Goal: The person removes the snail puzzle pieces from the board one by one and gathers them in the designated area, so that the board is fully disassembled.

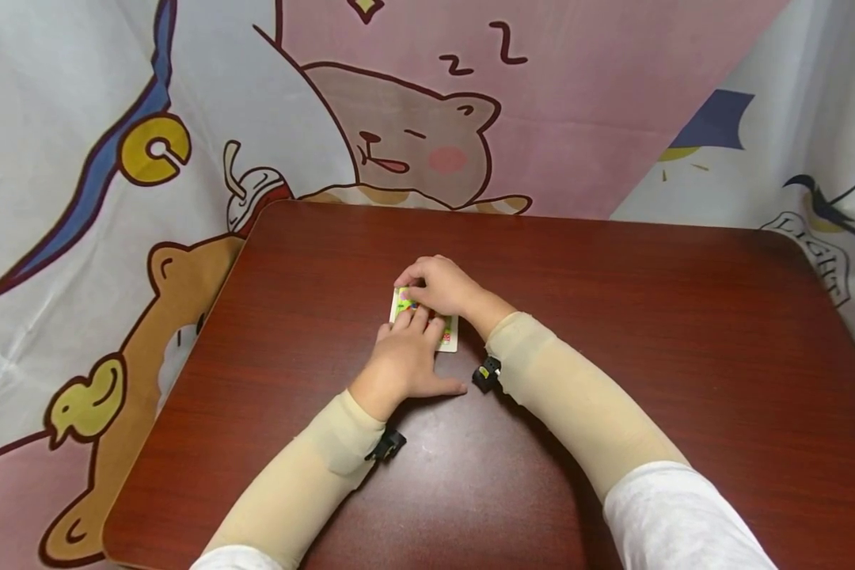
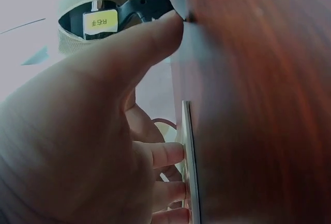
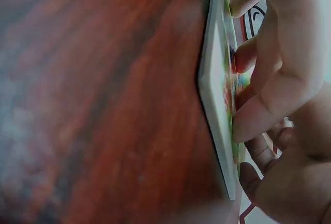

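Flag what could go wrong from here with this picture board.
1. Skid: the picture board lies on a glossy table; a sideways push from the right hand could shift it despite the left hand resting on top.
2. Clash: both hands crowd the picture board, so one could knock the other.

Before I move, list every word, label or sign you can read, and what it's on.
"LIGHT": banner on the curtain.
"Z", "z": curtain, above the bear.
Yellow label, right wrist camera: upside down, perhaps "右手", too blurred to confirm.
Colourful board: no readable text.
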A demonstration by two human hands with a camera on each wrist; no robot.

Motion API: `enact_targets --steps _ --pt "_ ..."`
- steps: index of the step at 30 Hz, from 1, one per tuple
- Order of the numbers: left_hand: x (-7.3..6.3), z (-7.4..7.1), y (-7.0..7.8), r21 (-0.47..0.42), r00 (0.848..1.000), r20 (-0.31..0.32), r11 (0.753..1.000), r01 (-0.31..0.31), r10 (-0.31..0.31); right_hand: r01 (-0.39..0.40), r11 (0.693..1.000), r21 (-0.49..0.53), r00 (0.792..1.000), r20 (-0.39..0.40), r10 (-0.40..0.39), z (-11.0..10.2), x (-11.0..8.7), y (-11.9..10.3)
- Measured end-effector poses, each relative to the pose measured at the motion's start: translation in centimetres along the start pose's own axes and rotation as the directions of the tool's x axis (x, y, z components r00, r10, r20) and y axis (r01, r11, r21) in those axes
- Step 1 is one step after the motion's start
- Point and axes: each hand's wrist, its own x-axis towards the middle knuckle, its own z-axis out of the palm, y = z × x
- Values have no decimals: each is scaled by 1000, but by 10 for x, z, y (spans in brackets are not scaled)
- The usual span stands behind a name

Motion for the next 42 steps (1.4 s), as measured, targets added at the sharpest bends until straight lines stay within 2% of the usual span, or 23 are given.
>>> enact_targets --steps 5,11,17,22,28,34,37,42 --pt "1 -3 5 11 1000 -8 1000 2 -2 6 995 98 1000 3 -7 -5 -1 -6" --pt "-1 -3 9 33 1000 -2 999 -3 3 -57 996 68 998 43 55 -7 -6 -6" --pt "-2 -3 11 26 1000 31 1000 2 -3 -68 989 134 998 -7 69 -18 -14 4" --pt "0 1 6 11 999 51 1000 2 -3 -77 986 146 995 -56 86 -40 -27 23" --pt "-2 0 1 -16 999 41 1000 -8 9 -173 973 156 979 -78 186 -66 -55 53" --pt "-8 -6 3 -33 1000 22 999 -13 14 -260 951 167 962 -45 270 -89 -84 82" --pt "-8 -6 4 -25 1000 23 1000 -8 9 -273 948 161 959 -29 281 -98 -96 94" --pt "-6 -5 3 -15 1000 7 1000 -11 11 -279 956 93 960 0 280 -111 -111 106"
